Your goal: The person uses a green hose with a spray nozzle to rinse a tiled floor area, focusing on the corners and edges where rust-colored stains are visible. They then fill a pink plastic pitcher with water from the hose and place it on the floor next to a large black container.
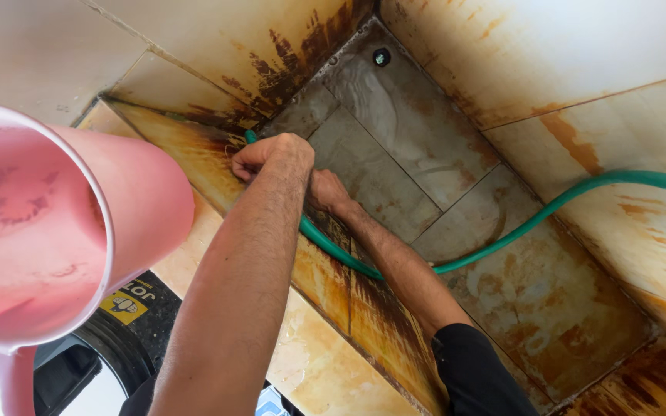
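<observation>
At ten o'clock in the rust-stained tiled basin (395,131), left hand (271,154) and right hand (325,191) pinch the green rubber hose (502,235), whose wet length could slip loose and spray.

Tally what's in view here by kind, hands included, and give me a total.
Green hose: 1
Pink jug: 1
Black bucket: 1
Drain hole: 1
Hands: 2, left hand and right hand, both at the hose
Total: 6
</observation>
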